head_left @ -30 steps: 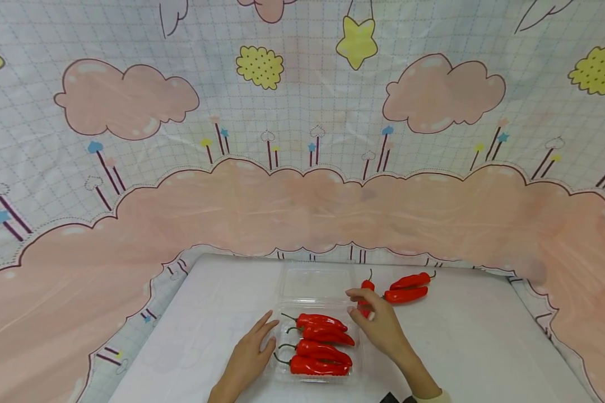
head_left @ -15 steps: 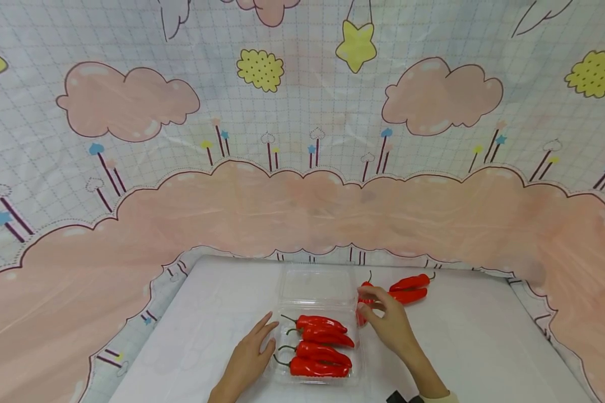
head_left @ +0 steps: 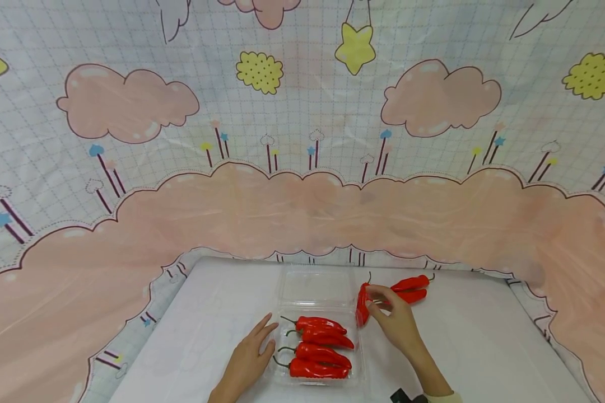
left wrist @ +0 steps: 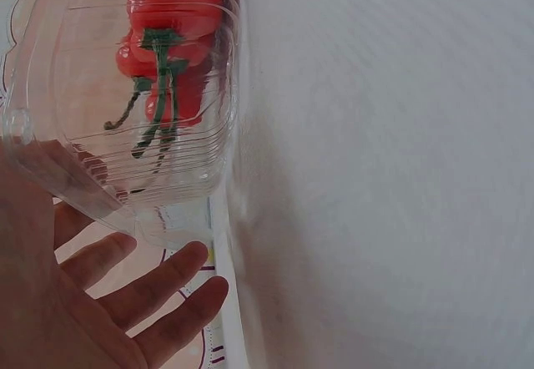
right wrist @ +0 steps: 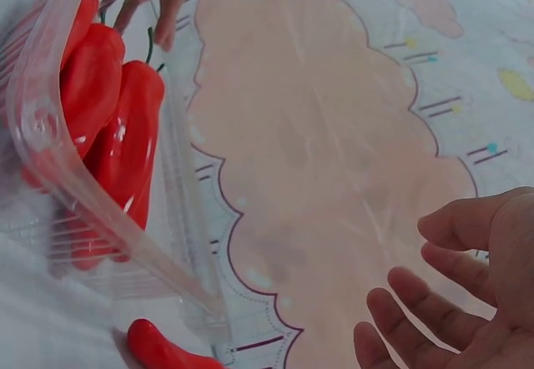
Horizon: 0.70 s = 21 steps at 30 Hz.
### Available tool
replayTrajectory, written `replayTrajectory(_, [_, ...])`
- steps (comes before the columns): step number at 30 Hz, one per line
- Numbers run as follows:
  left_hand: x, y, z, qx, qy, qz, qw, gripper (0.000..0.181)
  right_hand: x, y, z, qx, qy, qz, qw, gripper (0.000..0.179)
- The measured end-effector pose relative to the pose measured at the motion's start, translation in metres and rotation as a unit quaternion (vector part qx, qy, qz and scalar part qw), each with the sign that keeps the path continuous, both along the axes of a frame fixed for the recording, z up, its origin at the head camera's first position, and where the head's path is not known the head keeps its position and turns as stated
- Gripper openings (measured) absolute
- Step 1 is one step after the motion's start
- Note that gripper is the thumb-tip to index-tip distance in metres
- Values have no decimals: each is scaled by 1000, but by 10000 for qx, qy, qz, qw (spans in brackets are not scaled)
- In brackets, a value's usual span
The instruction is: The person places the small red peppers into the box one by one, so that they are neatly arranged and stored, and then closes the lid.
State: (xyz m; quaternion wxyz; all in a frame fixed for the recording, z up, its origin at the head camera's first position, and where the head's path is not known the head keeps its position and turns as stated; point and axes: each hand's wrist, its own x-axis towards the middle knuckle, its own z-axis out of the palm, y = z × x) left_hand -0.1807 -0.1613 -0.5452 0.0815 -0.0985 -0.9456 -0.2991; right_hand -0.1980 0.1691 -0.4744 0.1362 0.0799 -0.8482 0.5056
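A clear plastic clamshell box stands with its lid folded back. Several red chili peppers lie side by side in it, green stems pointing left. My left hand rests at the box's left side, fingers spread; in the left wrist view, the fingers lie by the box's corner. Just right of the box, a single red pepper lies on the table, stem away from me. My right hand is beside this pepper, its relaxed fingers holding nothing in the right wrist view.
Two more red peppers lie together behind the right hand. The white table ends at the back against a cloud-patterned cloth. A black object shows at the right wrist.
My right hand has moved to the right, from over the single pepper to its right side, so more of that pepper shows. The left hand and the box have stayed in place.
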Motion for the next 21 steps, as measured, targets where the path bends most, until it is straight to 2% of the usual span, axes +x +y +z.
replayTrajectory(11, [1,0,0,-3,126,-16,9999,38,-10,9,-13,-126,-302,-245,9992,32])
replayTrajectory(17, [0,1,1,-6,101,-3,9999,39,-19,12,-24,-78,-411,-513,9978,32])
replayTrajectory(21, [0,1,1,16,89,-11,10000,39,-23,12,-31,-106,-646,-600,9960,34])
